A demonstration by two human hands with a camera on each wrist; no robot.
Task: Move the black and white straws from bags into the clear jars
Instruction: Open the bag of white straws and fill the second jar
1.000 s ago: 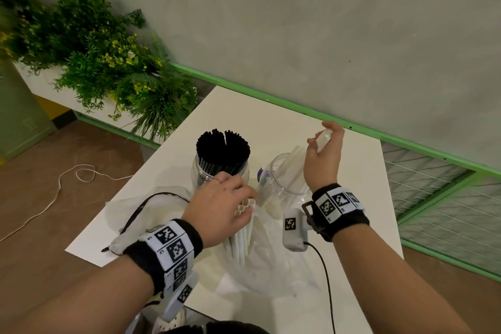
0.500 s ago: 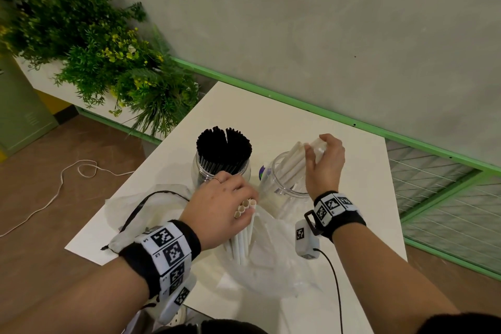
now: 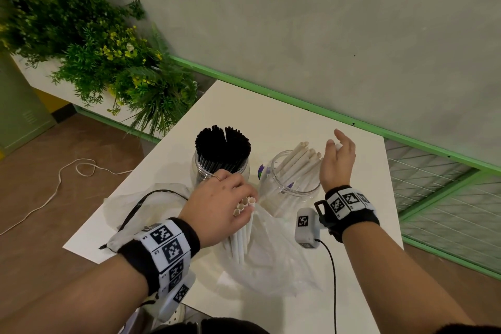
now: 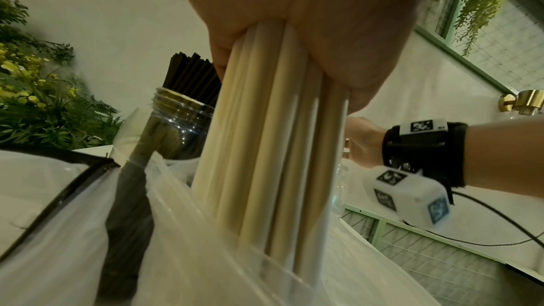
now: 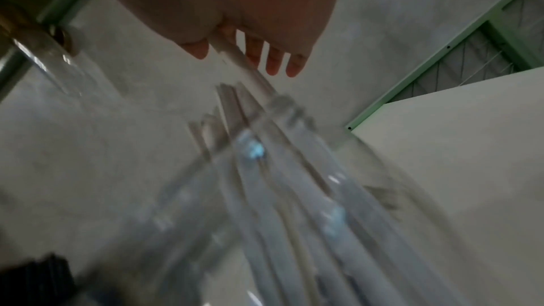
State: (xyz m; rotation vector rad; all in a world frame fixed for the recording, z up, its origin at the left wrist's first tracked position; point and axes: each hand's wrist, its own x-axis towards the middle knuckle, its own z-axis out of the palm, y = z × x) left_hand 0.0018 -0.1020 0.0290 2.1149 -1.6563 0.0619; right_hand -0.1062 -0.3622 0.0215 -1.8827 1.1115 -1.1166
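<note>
While the left hand clamps a bundle of white straws upright with their lower ends down in the clear plastic bag, the head view shows the right hand spread loose beside the right jar, fingers uncurled. One pale straw tip seems to touch its palm — whether it is pinched I cannot tell here. White straws already lean in that jar against its far rim; the left jar is packed with black straws. An emptied drawstring bag lies at the table's left edge. My worry is that the leaning straws could tip the light jar or fan out over the rim if the hand brushes them, and the slack bag may drag along when the bundle lifts.

From the left wrist, fingers curl tight round the bundle, which drops into the bag's mouth; how many straws remain below is hidden by film folds. A loosened squeeze would let the outer straws slip.

From the right wrist, everything is smeared by blur. Fingertips hang extended above the jar's mouth, a single straw running up against the palm — resting or gripped, I cannot say. The jar's base and the straw count are indistinct.
</note>
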